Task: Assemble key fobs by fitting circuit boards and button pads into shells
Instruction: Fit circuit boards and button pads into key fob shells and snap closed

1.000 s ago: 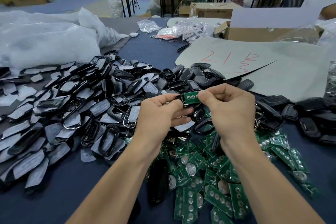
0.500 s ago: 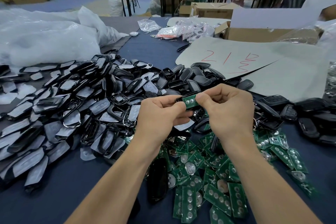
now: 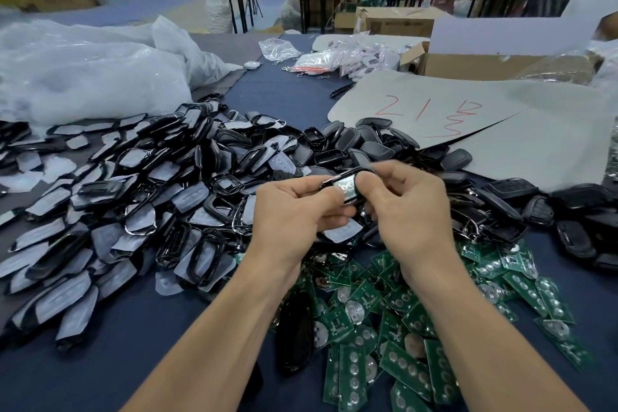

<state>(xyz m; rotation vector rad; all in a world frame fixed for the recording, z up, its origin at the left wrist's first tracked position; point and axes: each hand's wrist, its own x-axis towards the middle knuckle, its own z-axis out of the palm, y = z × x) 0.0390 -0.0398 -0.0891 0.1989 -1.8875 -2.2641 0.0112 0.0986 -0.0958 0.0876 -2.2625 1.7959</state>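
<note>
Both my hands hold one black key fob shell above the middle of the table. My left hand grips its left end and my right hand pinches its right end. A shiny round battery holder on the green board shows inside the shell. A big heap of black shell frames with clear button pads covers the left side. Loose green circuit boards lie in a pile under my forearms. More black shell halves lie behind my hands.
A grey sheet with red writing lies at the back right, in front of cardboard boxes. White plastic bags fill the back left. More black shells sit at the right. Dark blue cloth shows at the front left.
The green board, held face up between my fingertips earlier, now sits in the black shell with its battery side showing. Both hands have turned the piece slightly.
</note>
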